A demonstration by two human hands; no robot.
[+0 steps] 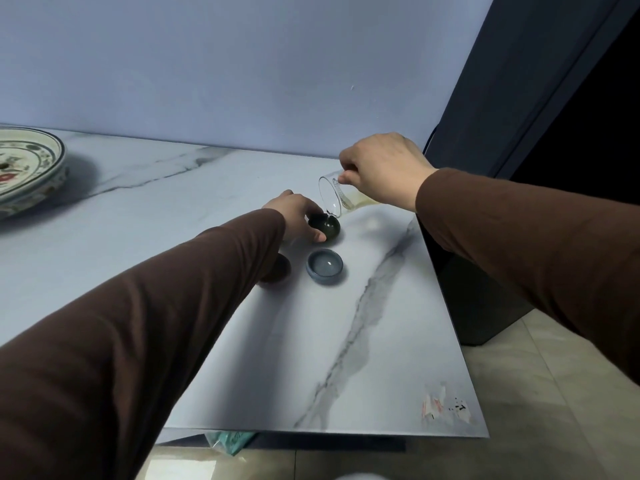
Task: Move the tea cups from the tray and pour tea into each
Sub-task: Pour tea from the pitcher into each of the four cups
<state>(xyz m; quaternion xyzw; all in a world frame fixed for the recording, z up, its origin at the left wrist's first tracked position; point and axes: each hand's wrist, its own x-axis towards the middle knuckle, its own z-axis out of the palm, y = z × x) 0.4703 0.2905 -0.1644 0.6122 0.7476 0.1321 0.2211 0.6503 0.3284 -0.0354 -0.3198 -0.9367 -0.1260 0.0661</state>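
A dark green tea cup sits on the marble table, and my left hand grips its left side. My right hand holds a clear glass pitcher tilted steeply over that cup, its spout at the cup's rim, pale tea inside. A blue-grey tea cup stands just in front, filled with liquid. A dark brown cup is mostly hidden behind my left sleeve.
A painted ceramic plate stands at the far left of the table. The table's right edge runs close to the cups, with a dark cabinet and tiled floor beyond. A wall backs the table.
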